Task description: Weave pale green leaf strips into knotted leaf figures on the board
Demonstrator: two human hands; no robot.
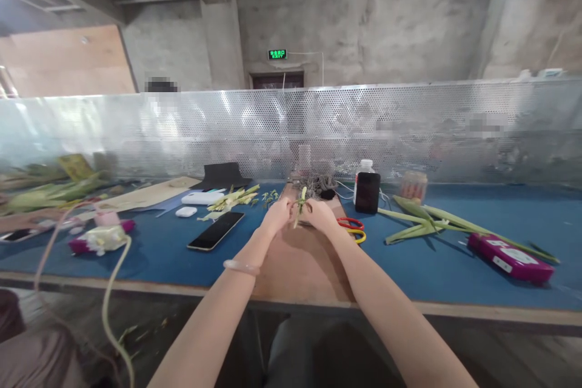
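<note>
Both hands meet over a brown board (pixel 302 279) on the blue table. My left hand (pixel 278 215) and my right hand (pixel 321 217) are closed from either side on a small piece of green plant leaf (pixel 302 199), whose strips stick up and down between the fingers. The fingertips are partly hidden. Right beside my right hand lie scissors (pixel 357 230) with one red and one yellow handle loop. Beyond the hands is a tangled grey-brown heap of cord or fibre (pixel 318 183).
Left are a dark phone (pixel 216 231), a white case (pixel 186 211), cut leaf pieces (pixel 234 200) and papers. Right stand an upright phone (pixel 367 192), a white bottle (pixel 366 165), a jar (pixel 413 187), long leaves (pixel 416 224) and a purple box (pixel 509 257). A perforated metal screen (pixel 254 127) runs behind.
</note>
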